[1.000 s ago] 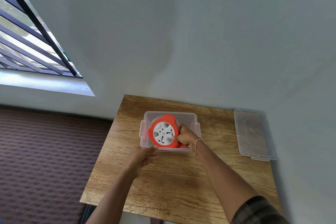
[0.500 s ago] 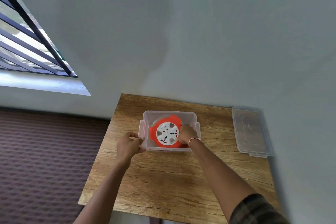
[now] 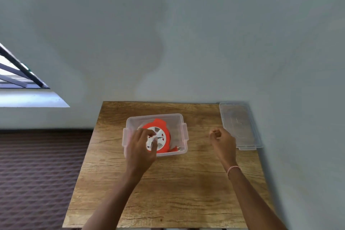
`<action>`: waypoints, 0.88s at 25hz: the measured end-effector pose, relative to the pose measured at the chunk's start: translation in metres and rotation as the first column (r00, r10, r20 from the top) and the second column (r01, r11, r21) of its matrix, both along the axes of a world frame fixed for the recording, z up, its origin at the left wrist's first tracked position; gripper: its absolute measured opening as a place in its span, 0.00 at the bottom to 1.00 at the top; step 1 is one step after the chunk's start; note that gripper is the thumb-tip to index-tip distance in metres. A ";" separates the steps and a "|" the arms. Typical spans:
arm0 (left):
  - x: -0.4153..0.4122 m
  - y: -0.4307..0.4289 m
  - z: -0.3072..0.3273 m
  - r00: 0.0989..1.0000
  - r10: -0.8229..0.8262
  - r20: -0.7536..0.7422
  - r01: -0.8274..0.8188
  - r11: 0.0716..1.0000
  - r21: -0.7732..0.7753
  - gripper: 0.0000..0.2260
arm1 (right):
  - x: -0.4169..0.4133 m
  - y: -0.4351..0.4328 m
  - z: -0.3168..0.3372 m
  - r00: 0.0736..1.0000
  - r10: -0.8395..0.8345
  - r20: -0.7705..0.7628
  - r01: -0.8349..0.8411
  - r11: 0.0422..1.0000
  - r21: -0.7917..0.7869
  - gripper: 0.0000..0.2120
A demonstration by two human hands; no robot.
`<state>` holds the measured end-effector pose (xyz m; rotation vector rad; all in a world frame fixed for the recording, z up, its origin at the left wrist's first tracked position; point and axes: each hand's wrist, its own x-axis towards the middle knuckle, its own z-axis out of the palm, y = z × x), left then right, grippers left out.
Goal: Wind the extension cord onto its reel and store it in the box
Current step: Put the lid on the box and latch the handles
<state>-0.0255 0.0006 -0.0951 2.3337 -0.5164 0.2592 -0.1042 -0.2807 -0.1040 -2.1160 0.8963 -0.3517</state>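
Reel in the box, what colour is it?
Orange reel with a white middle, head view.

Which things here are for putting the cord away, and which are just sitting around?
For the job:
- orange cord reel, already in the box
- clear plastic box
- clear lid, lying off to the right on the table
- left hand over the reel, right hand loosely curled near the lid

Just there:
- wooden table
- window
- wall

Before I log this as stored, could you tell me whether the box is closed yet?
Open. The clear box has no cover on it; the orange reel lies inside, while the lid rests apart on the table.
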 end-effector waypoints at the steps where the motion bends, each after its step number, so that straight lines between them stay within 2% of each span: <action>1: -0.011 -0.020 -0.002 0.992 -0.123 -0.002 0.123 0.992 0.003 0.09 | -0.013 -0.015 -0.007 0.990 -0.138 -0.021 0.140 0.984 0.111 0.05; 3: -0.037 -0.065 -0.012 0.934 -0.349 -0.081 0.353 0.934 0.055 0.05 | -0.040 -0.040 -0.022 0.927 -0.366 -0.086 0.376 0.891 0.253 0.03; 4: -0.051 -0.087 -0.020 0.886 -0.435 -0.159 0.453 0.885 0.105 0.08 | -0.051 -0.050 -0.028 0.895 -0.431 -0.114 0.445 0.855 0.265 0.02; 6: -0.073 -0.128 -0.044 0.800 -0.512 -0.314 0.590 0.766 0.254 0.20 | -0.069 -0.066 -0.036 0.853 -0.498 -0.157 0.521 0.798 0.303 0.02; 8: -0.083 -0.159 -0.065 0.772 -0.474 -0.423 0.628 0.670 0.396 0.35 | -0.076 -0.081 -0.040 0.812 -0.561 -0.164 0.572 0.704 0.421 0.05; 11: -0.079 -0.182 -0.089 0.780 -0.393 -0.487 0.623 0.562 0.545 0.49 | -0.070 -0.102 -0.044 0.792 -0.585 -0.175 0.556 0.573 0.602 0.11; 15: -0.071 -0.191 -0.107 0.773 -0.324 -0.545 0.632 0.467 0.619 0.52 | -0.062 -0.121 -0.053 0.780 -0.598 -0.187 0.522 0.454 0.722 0.13; 20: -0.072 -0.194 -0.107 0.748 -0.303 -0.591 0.659 0.451 0.602 0.52 | -0.072 -0.121 -0.059 0.767 -0.631 -0.119 0.454 0.402 0.795 0.12; 22: -0.071 -0.195 -0.102 0.725 -0.291 -0.624 0.677 0.467 0.569 0.51 | -0.078 -0.117 -0.059 0.791 -0.609 -0.056 0.372 0.405 0.835 0.17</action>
